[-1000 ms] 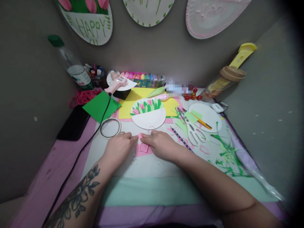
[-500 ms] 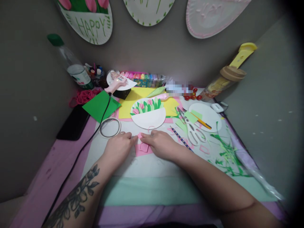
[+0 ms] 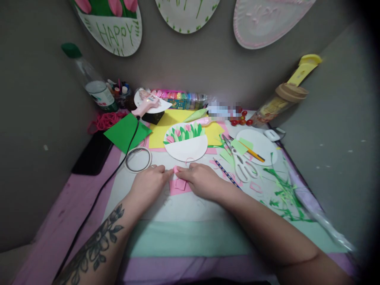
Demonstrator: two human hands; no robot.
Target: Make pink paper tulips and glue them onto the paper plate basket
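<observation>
At the middle of the table, my left hand [image 3: 149, 181] and my right hand [image 3: 203, 180] meet over a small piece of pink paper [image 3: 175, 169]. Both hands pinch or press it with their fingertips, left from one side and right from the other. Under it lie more pink paper pieces [image 3: 179, 190], one a flat square with a smaller cut shape on top. Just beyond the hands is a white paper plate [image 3: 186, 149] with green paper leaves and pink paper tulips along its upper part. A thin pink paper strip [image 3: 190, 160] curls near my right fingers.
White-handled scissors [image 3: 242, 164], a patterned pencil [image 3: 226, 172] and green paper scraps [image 3: 285, 194] lie on the right. To the left are a tape roll [image 3: 138, 160], green paper [image 3: 127, 132], a phone [image 3: 92, 154] and a corded pink glue gun [image 3: 146, 106].
The hands stay almost where they were, still at the small pink paper. The whole view shifts very slightly.
</observation>
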